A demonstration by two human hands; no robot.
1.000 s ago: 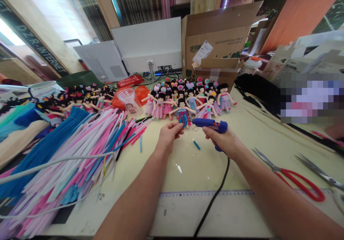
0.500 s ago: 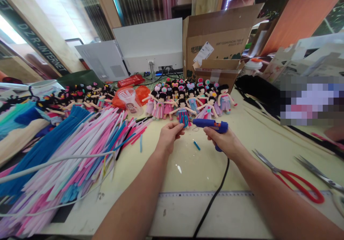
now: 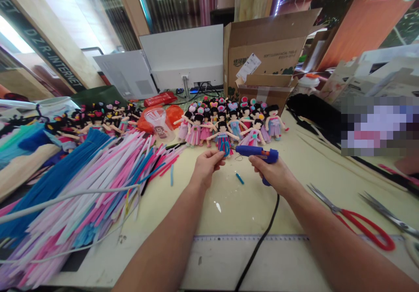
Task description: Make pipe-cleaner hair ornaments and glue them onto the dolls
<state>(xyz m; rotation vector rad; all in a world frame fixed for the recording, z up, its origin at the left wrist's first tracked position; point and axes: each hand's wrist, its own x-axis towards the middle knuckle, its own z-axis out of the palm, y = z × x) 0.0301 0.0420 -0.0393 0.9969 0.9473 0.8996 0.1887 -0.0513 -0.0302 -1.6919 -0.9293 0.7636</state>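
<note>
My left hand [image 3: 209, 164] is closed, with thumb and fingers pinching the lower skirt of a small pipe-cleaner doll [image 3: 223, 138]. The doll has black hair, outstretched arms and a blue and pink striped skirt. In my right hand [image 3: 273, 170] is a blue hot glue gun [image 3: 257, 152], gripped by its handle. Its nozzle points left, close to the doll's skirt; whether it touches cannot be made out. A black cord [image 3: 262, 239] runs from the gun toward the table's front edge. Below lies a short blue pipe-cleaner piece [image 3: 240, 178].
Several finished dolls [image 3: 274, 121] stand behind my hands, before a cardboard box [image 3: 262, 60]. Pipe cleaners [image 3: 81, 196] are heaped at left beside a clear plastic cup [image 3: 157, 124]. Red-handled scissors [image 3: 366, 226] and another pair of scissors [image 3: 389, 215] lie at right. A ruler strip [image 3: 242, 238] crosses the front.
Both hands hold almost the same place. The glue gun's nozzle has shifted very slightly relative to the doll's skirt, and the whole view has moved down a little.
</note>
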